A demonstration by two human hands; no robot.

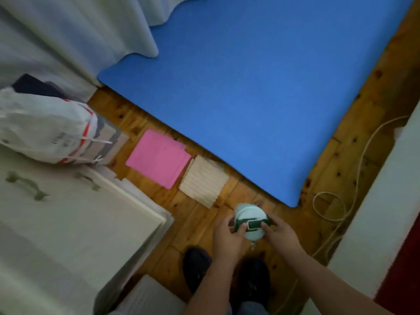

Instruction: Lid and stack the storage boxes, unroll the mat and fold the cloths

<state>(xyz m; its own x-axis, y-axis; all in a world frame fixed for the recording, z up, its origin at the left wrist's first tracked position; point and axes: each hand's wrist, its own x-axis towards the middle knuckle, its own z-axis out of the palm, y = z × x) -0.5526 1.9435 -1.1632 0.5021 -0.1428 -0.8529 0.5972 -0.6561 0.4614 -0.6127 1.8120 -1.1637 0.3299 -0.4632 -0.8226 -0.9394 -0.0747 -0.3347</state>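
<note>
— Where's the storage box (251, 215)?

— Round, pale green, held between 2 hands over the wooden floor (193, 223), just off the near corner of the blue mat (250, 98).

— How do the hands sit?

— The left hand (228, 237) curls round its left side, thumb on the dark green band. The right hand (280, 235) grips the opposite side, fingers bent.

— And the mat?

— Flat on the floor.

— The cloths?

— 2, both folded: a pink cloth (159, 159) and a cream cloth (203, 180), side by side along the mat's edge.

— Anything else?

— White drawers (68, 212) at left, with a white bag (45, 128) on top.
</note>
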